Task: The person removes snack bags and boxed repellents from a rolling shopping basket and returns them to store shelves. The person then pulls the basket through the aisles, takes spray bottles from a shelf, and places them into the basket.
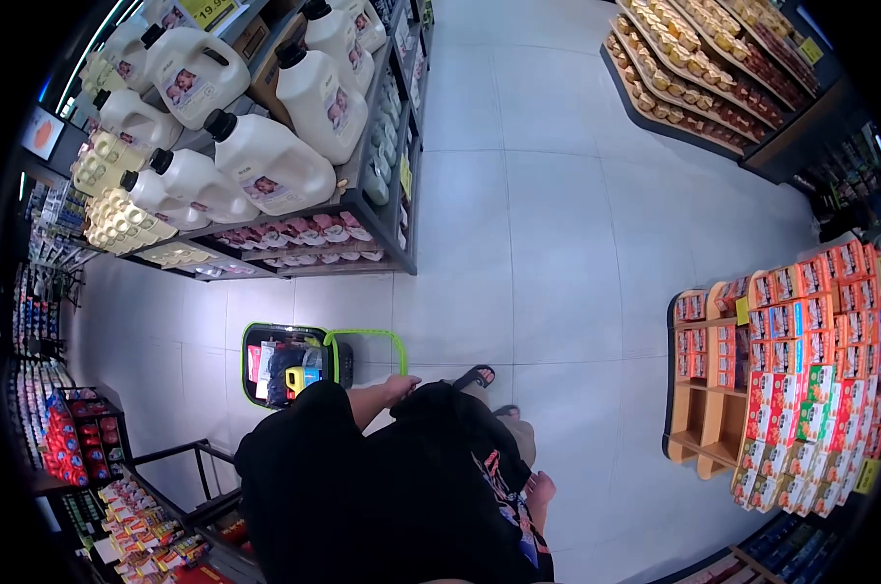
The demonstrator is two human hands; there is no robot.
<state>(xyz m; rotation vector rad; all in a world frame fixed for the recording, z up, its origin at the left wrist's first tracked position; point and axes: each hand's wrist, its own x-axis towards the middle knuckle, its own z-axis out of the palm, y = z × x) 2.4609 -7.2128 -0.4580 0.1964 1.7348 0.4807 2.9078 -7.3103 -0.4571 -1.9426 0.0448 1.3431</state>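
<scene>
My left hand [400,389] is closed on the end of the bright green handle [367,332] of a black basket with a green rim [245,365], which stands on the floor at the left. Inside the basket are a yellow item [293,381], a dark blue package and a pink and white packet. My right hand [541,488] hangs low beside my dark clothing and its patterned part; its fingers are too small to make out. My sandalled feet show on the floor between my hands.
White jugs [274,165] stand on a dark shelf unit [392,255] at the upper left. Jars [694,63] fill a tiered shelf at the upper right. A wooden rack [689,409] holds red boxes [835,268] at the right. Packets fill shelves at the lower left.
</scene>
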